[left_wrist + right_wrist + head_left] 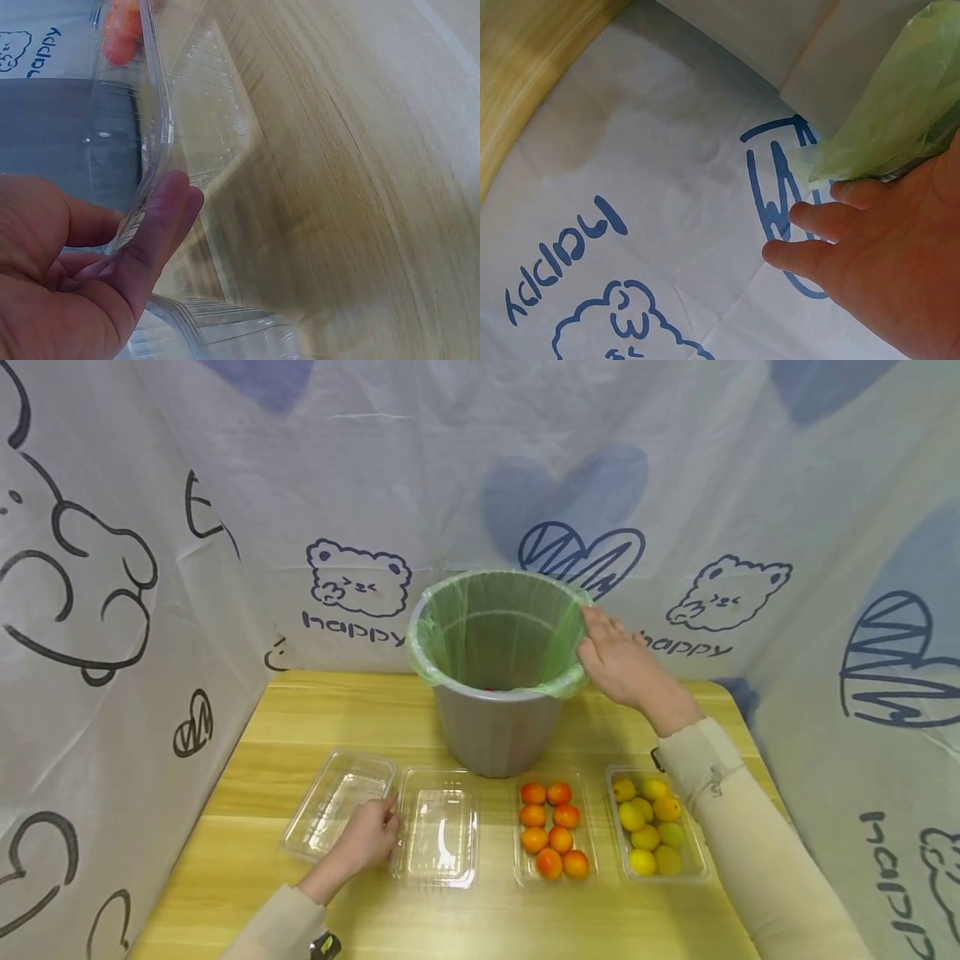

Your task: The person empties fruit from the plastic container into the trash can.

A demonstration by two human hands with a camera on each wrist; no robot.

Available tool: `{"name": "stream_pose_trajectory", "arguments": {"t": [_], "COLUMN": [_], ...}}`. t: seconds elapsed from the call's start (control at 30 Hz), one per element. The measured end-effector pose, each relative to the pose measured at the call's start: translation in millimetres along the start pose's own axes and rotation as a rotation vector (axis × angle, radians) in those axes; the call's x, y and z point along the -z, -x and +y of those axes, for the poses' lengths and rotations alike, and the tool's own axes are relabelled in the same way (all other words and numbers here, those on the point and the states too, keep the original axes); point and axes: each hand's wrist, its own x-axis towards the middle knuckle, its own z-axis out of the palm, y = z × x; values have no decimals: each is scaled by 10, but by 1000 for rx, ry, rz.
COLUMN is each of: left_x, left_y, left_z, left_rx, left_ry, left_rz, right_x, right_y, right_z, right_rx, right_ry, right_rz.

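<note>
My left hand (372, 833) pinches the near edge of a clear plastic container (438, 827) between thumb and fingers, as the left wrist view shows up close. Just left of that hand lies another clear container (341, 806), and both containers hold nothing. At the back of the table stands a grey bin (495, 735) lined with a thin green bag (427, 647). My right hand (626, 664) rests at the bin's right rim, against the bag. In the right wrist view its fingers (810, 259) stretch out past the folded bag edge.
A clear tray of orange fruits (555, 827) sits right of the middle. Farther right is a container of yellow and greenish fruits (651, 827), beneath my right forearm. A small bit of red shows inside the bin. Printed white cloth (450, 510) walls the wooden table (495, 918).
</note>
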Motion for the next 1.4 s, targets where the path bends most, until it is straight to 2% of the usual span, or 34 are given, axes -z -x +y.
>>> {"name": "stream_pose_trajectory", "arguments": {"t": [0.17, 0.37, 0.67, 0.83, 0.93, 1.07, 1.2, 1.27, 1.4], "left_x": [2, -12, -11, 93, 189, 261, 234, 204, 148], "left_y": [3, 47, 19, -16, -53, -122, -173, -188, -219], "left_z": [10, 5, -10, 84, 195, 340, 428, 461, 502], "left_rx": [-21, -16, -28, -95, -171, -235, -202, -176, -136], "left_ry": [-21, -17, -41, -171, -244, -266, -200, -117, 106], "left_rz": [-6, -40, -9, 6, 57, 135, 132, 92, -14], "right_x": [-14, -61, -64, -51, -41, -29, -28, -31, -34], "right_y": [6, 45, 54, 38, 27, 16, 7, 1, -12], "right_z": [8, 31, 22, 26, 28, 24, 16, 19, 24], "right_rx": [-3, -13, -7, -2, 1, 0, 1, 3, 8], "right_ry": [-7, -24, -23, -21, -23, -26, -28, -28, -31], "right_rz": [11, 6, 18, 16, 19, 15, 9, 9, 15]}}
